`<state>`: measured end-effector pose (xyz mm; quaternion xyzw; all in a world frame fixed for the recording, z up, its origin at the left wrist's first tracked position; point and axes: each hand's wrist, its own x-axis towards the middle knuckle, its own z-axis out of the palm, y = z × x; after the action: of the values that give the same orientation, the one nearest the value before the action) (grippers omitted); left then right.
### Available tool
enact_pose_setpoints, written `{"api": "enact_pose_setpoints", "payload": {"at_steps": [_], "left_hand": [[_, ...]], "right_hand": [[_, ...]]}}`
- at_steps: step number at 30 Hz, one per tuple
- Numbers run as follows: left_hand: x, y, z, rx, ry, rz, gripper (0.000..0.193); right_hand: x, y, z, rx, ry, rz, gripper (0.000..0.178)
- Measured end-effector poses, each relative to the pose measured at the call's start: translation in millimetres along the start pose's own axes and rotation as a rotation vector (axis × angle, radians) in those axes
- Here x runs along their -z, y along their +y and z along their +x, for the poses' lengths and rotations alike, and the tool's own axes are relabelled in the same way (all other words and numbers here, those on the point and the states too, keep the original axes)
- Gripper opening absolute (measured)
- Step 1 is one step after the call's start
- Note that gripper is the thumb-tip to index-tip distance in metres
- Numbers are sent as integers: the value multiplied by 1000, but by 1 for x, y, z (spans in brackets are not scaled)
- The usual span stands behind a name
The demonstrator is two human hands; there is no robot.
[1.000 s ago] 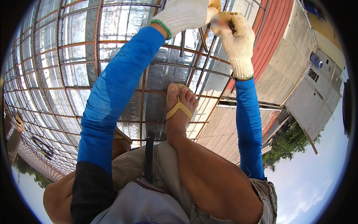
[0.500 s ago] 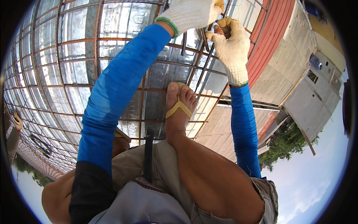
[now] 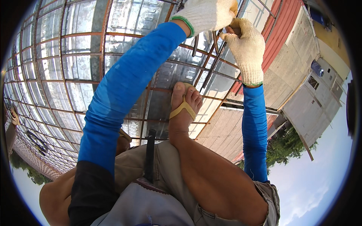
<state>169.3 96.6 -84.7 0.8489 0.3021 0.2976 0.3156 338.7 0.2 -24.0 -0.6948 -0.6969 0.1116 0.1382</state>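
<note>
My left hand (image 3: 209, 16), in a white knit glove with a green cuff, is closed over the rebar grid (image 3: 102, 56) at the top of the view. Its fingertips are partly cut off by the edge. Two dark bars (image 3: 195, 46) show below it; whether they are tool handles I cannot tell. Close beside it on the right, my right hand (image 3: 247, 49), gloved alike, has thumb and fingers curled into a pinch. A thin wire (image 3: 246, 12) shows between the hands, and the right fingers seem closed on it. Rusty bars cross under both hands.
Shiny corrugated metal sheets (image 3: 81, 71) lie under the grid. My sandalled foot (image 3: 184, 103) rests on the bars. To the right are a red corrugated roof (image 3: 281, 34), grey panels (image 3: 290, 56) and trees (image 3: 284, 148). A dark coil (image 3: 37, 142) lies at far left.
Both hands and the grid beneath them appear slightly farther right, as the view has shifted a little. The hands remain close together, with the right one still pinched.
</note>
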Motion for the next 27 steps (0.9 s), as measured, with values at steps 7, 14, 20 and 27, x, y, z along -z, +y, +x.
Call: {"api": "enact_pose_setpoints", "payload": {"at_steps": [7,14,20,27], "left_hand": [[2,0,1,16,1,-3,49],[4,0,4,32,0,-2,49],[4,-1,7,58,4,3,49],[-3,2,10,97,4,17,49]], "right_hand": [[1,-17,11,50,-64,-275,37],[-8,-25,13,-121,-96,-276,43],[-20,-21,14,-191,-17,-201,42],[2,-27,16,-404,-166,213,44]]}}
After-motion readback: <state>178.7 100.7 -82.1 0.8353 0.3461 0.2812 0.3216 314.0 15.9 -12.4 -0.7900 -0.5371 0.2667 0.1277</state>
